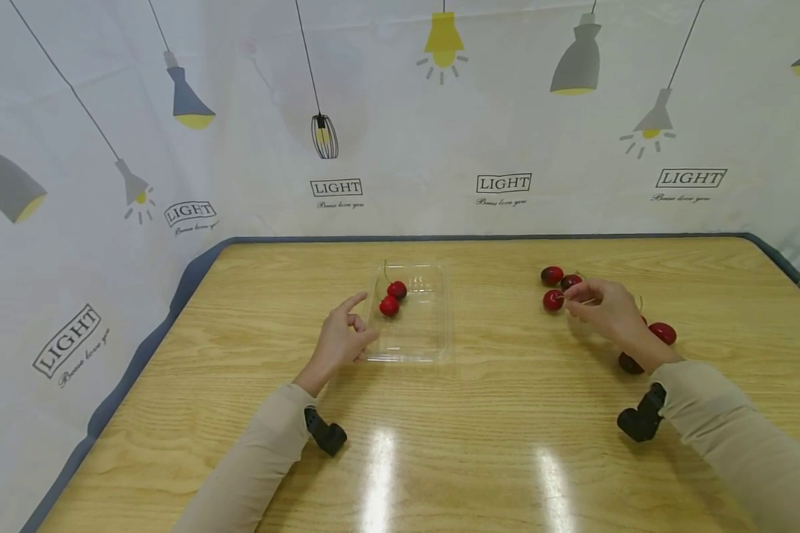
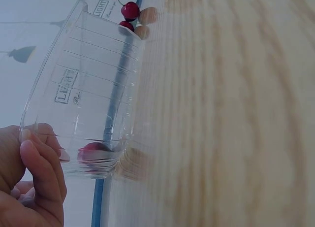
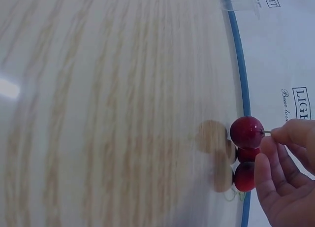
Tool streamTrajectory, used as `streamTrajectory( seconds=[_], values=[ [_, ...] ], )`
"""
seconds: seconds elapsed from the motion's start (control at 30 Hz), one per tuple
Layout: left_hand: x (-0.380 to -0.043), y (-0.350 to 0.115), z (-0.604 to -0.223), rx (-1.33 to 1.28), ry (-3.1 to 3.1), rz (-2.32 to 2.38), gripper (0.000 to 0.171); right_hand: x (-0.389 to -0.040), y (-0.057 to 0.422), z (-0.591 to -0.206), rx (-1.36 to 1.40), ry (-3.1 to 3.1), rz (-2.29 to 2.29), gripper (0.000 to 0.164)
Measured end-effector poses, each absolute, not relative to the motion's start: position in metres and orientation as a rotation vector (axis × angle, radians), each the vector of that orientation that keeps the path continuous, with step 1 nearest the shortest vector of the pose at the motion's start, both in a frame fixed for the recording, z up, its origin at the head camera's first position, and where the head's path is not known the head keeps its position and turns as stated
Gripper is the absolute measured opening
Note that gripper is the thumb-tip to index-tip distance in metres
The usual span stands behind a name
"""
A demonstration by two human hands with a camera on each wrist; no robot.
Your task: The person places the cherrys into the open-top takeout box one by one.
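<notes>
On the left of the table stands a clear plastic box (image 1: 416, 348), with two red cherries (image 1: 393, 300) and their stems inside. My left hand (image 1: 344, 333) pinches its near left rim; the left wrist view shows thumb and fingers (image 2: 42, 158) on either side of the plastic. Over on the right, my right hand (image 1: 603, 307) pinches the thin stem (image 3: 267, 132) of a red cherry (image 3: 247, 132). That fruit hangs at the fingertips, close over the table. Two darker cherries (image 1: 552, 276) lie just behind it.
More cherries (image 1: 662, 333) lie under and beside my right wrist, partly hidden by it. The wooden table (image 1: 480, 429) ends at a blue-grey edge against a white backdrop (image 1: 400, 200) printed with lamps. A small black camera sits on each wrist.
</notes>
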State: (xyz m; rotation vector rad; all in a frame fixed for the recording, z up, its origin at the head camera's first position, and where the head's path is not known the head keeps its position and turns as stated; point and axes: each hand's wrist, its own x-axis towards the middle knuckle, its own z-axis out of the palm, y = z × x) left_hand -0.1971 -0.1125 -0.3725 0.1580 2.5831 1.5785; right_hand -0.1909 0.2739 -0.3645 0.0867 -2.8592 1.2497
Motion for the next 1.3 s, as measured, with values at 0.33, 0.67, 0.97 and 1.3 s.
streamTrajectory(
  seconds=[0.33, 0.67, 0.97, 1.3],
  values=[
    [-0.197, -0.112, -0.371, 0.16, 2.603, 1.57, 0.065, -0.19, 0.273, -0.362, 0.071, -2.855, 1.268, 0.027],
    [-0.197, -0.112, -0.372, 0.175, 2.581, 1.579, 0.064, -0.192, 0.271, -0.359, 0.055, -2.857, 1.231, 0.026],
    [-0.197, -0.112, -0.371, 0.178, 2.589, 1.575, 0.064, -0.192, 0.268, -0.355, 0.048, -2.874, 1.196, 0.025],
    [-0.196, -0.112, -0.371, 0.172, 2.588, 1.58, 0.064, -0.191, 0.261, -0.35, 0.112, -2.851, 1.212, 0.026]
  ],
)
